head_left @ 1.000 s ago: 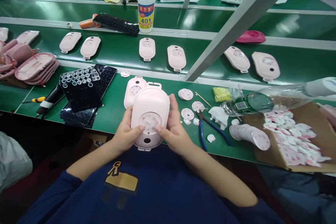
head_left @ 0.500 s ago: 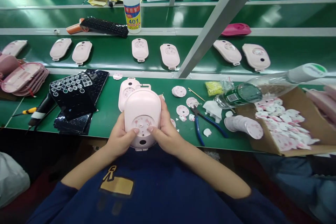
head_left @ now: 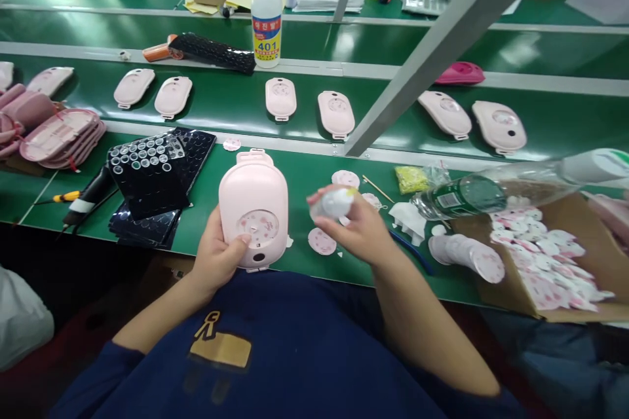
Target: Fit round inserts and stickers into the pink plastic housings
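Observation:
My left hand (head_left: 217, 252) is closed on the lower left edge of a pale pink plastic case (head_left: 253, 186), its thumb on the round decorated disc near the bottom. Another pink case (head_left: 254, 156) shows partly behind it on the bench. My right hand (head_left: 363, 228) is closed around a small white bottle (head_left: 335, 203), blurred by motion, just right of the case. Beneath that hand lies a round printed disc (head_left: 322, 241), with more printed discs (head_left: 345, 179) behind it. Blue-handled pliers (head_left: 413, 253) are mostly hidden by my right hand and forearm.
Several pink cases (head_left: 335, 114) lie along the green belt. A slanted metal post (head_left: 417, 65) crosses the view. At right, a clear plastic bottle (head_left: 464, 196) leans over a cardboard box (head_left: 521, 294) of printed cutouts. Black sticker sheets (head_left: 147, 190) and a power screwdriver (head_left: 88, 200) lie left.
My right hand has let go of the pink case, moved right and taken hold of the small white bottle. My left hand still holds the case. The camera view has shifted slightly.

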Demonstrator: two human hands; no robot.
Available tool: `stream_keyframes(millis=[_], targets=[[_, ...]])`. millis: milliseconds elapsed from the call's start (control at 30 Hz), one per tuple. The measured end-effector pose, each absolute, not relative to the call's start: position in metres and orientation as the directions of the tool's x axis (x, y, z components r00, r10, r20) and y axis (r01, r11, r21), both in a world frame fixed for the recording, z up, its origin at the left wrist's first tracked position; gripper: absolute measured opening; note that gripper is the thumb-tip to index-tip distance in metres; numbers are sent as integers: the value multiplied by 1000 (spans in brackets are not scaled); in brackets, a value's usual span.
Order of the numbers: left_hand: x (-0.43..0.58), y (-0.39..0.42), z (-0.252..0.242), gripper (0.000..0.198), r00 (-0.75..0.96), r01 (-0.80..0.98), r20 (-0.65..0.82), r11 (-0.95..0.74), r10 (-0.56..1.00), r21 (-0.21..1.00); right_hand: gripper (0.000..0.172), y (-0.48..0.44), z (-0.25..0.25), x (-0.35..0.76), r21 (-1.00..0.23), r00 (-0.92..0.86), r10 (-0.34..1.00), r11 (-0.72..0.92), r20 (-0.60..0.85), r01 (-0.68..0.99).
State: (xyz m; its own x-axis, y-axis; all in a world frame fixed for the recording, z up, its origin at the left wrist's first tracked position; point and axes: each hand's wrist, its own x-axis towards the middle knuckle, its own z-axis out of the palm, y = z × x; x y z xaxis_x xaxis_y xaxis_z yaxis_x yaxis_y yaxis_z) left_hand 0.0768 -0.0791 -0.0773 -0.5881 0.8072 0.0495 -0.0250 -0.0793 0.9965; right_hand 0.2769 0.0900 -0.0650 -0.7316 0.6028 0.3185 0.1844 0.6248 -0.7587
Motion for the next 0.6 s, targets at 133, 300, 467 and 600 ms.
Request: stream_keyframes(millis=[133,300,467,600], targets=[[82,-80,-64,50,-519,133,170,-118,838,984,48,62,-15,308,-514,-850,367,847,378,136],[86,-79,-55,50,-420,259,316,-222,851,940,38,37,3,312,-340,-877,363,906,315,252],[82,-82,-55,44,-319,380,413,-284,853,880,31,33,11,311,-272,-904,311,934,294,233],[81,-83,-54,49,-263,441,451,-310,852,842,30,30,15,314,-278,-914,297,935,278,219]])
